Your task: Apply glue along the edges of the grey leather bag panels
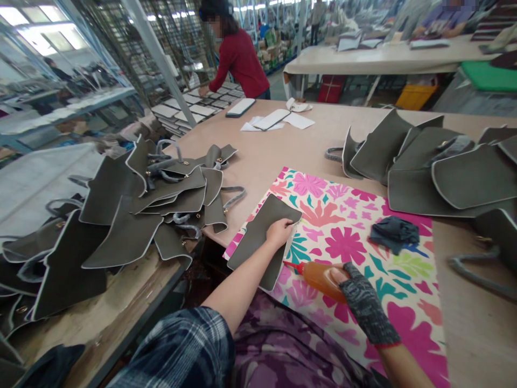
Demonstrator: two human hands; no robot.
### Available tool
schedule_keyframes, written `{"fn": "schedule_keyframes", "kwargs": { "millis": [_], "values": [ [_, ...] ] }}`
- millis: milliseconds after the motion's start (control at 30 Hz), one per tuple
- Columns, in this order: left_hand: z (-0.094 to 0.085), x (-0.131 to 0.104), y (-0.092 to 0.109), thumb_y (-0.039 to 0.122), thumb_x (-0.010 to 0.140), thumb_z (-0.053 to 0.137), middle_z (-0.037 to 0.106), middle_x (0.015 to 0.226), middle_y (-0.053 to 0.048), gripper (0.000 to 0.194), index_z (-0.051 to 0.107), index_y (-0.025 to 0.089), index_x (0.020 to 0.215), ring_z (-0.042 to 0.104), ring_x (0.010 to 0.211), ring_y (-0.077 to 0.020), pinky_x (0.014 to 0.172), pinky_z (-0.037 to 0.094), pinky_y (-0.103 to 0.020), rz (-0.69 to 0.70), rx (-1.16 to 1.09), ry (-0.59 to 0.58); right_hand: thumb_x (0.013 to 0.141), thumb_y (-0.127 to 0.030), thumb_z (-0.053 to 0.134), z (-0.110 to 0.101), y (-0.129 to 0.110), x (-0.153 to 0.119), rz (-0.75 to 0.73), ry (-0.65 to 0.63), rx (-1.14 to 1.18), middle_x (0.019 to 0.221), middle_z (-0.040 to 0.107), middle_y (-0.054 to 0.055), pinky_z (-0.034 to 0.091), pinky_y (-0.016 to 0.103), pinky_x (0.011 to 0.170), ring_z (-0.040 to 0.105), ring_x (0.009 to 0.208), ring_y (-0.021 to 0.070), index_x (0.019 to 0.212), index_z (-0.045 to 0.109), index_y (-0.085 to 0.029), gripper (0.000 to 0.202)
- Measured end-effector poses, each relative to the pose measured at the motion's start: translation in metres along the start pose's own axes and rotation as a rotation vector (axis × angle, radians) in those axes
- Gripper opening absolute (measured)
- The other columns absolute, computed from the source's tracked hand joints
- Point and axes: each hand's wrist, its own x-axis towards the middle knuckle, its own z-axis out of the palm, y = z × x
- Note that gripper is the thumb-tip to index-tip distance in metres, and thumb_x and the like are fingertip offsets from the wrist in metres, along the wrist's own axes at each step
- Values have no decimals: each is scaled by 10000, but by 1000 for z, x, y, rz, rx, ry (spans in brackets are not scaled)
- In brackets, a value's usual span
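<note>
Spotter: Largest first. What do you have from the head view?

Operator: I have a broad, tan-covered table [283, 148], then a heap of dark grey-green panels with looped handles [129, 229] on my left. A rectangular sheet printed with pink, teal and orange flowers [347, 242] lies in front of me, and a second heap of pale-edged, grey-green panels [420, 178] rests beyond it to the right.

Spotter: And the piece at hand?

Operator: One flat, notched, grey-green panel with a pale edge [252, 237] lies over the sheet's left part, its lower end reaching past the near edge.

Spotter: Fingers?

Operator: My right hand [349, 283], in a grey knitted half-finger glove, is wrapped round a tilted amber bottle [323, 279]. A crumpled dark cloth [395, 234] lies past it on the sheet. My bare left hand [279, 233] has its fingers curled narrow, gripping the panel's right edge.

Spotter: Smallest thing?

Operator: The bottle's thin red nozzle [293, 265], pointing at that edge. I can't tell whether its tip touches.
</note>
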Motion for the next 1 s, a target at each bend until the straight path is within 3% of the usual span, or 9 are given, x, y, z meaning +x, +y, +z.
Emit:
{"fn": "schedule_keyframes", "kwargs": {
  "millis": [167,633,833,933,1000],
  "values": [
    [-2,-2,1,288,878,544,735,1053,-21,327,688,225,1165,659,935,-171,780,484,-227,3,5,-2,614,-720,461,1,-3,-6,46,-31,17,899,624,160,426,471,869,567,858,308,885,547,-182,609],
    [-4,-3,2,283,877,536,738,1053,-26,328,690,224,1161,663,954,-185,808,491,-247,-4,-9,1,702,-684,511,2,10,-18,1,-51,73,852,620,81,434,398,810,559,804,242,880,573,-201,518],
    [0,-3,0,326,887,544,743,1041,-29,320,698,227,1150,667,945,-181,815,494,-243,12,-14,20,649,-688,542,7,16,-17,49,-41,111,1003,657,149,427,448,948,586,974,305,929,600,-174,589],
    [0,-4,1,330,891,544,744,1042,-30,317,699,225,1147,669,936,-178,808,494,-242,21,-3,20,627,-699,542,0,21,-15,98,-74,138,927,664,150,459,475,904,600,897,308,863,618,-172,582],
    [-2,-4,2,336,891,550,744,1034,-31,320,697,222,1152,669,929,-178,808,496,-242,21,-1,19,653,-669,563,-8,35,-11,36,-75,185,875,673,121,494,456,843,612,839,282,808,639,-195,504]
  ]
}}
